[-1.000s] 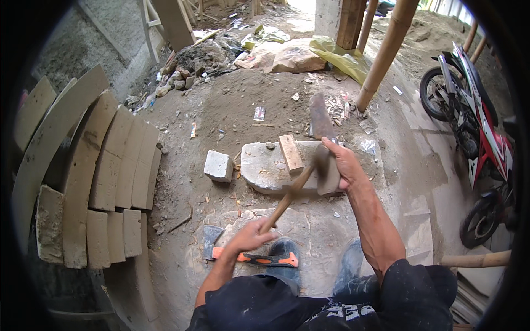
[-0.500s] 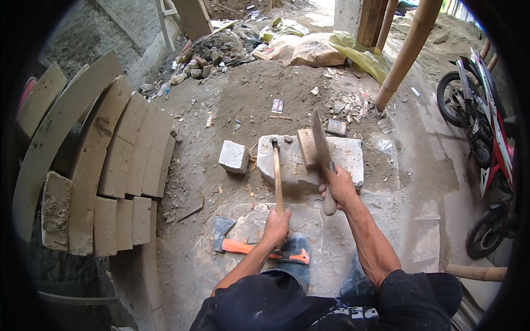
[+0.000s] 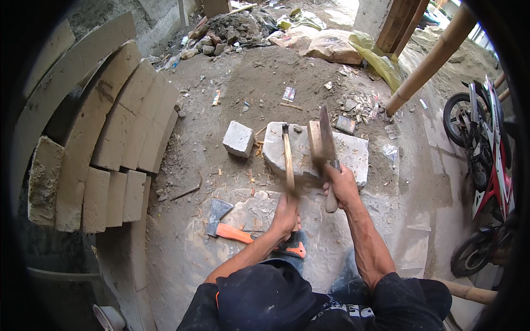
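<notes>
Hammer [image 3: 288, 157] sits clasped in your left hand [image 3: 285, 215], its head ahead of that grip, over the stone slab [image 3: 354, 157]. Your right hand [image 3: 343, 186] grasps the large knife [image 3: 328, 138] by its handle; the blade points forward from that grip, just beside the wooden block [image 3: 314, 137]. The axe [image 3: 232, 232] lies under your left wrist.

The head view, a wide fisheye, looks steeply down and forward from above and behind the left hand [image 3: 285, 217] and right hand [image 3: 342, 187], fairly near both, reaching a motorcycle [image 3: 481, 172] well right of them.
</notes>
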Demonstrator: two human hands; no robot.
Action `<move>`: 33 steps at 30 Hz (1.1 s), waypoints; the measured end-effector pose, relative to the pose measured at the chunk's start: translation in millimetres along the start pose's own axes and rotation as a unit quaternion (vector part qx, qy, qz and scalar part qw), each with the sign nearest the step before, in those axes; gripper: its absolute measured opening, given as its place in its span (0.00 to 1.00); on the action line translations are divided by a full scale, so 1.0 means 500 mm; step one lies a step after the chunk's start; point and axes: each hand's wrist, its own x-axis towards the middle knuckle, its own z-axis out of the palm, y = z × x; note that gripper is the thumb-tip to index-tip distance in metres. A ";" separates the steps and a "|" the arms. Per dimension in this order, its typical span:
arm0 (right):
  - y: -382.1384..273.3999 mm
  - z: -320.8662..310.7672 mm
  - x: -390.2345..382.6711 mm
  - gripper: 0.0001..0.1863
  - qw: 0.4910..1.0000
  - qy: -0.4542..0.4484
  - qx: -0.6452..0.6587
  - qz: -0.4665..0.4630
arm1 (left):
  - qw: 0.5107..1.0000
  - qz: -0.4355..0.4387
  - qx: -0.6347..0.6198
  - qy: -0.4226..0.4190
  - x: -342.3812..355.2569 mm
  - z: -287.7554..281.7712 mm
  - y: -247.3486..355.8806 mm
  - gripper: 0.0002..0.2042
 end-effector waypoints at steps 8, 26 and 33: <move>0.003 0.000 -0.004 0.14 1.000 0.003 0.011 -0.004 | 0.998 -0.024 -0.061 -0.004 0.011 -0.010 -0.026 0.16; -0.018 0.018 -0.024 0.14 0.998 -0.010 -0.036 -0.044 | 0.993 -0.030 -0.103 -0.051 0.023 -0.042 -0.022 0.17; -0.017 0.018 -0.027 0.14 0.996 -0.005 -0.059 -0.062 | 0.999 -0.012 -0.017 -0.047 0.076 -0.056 -0.018 0.18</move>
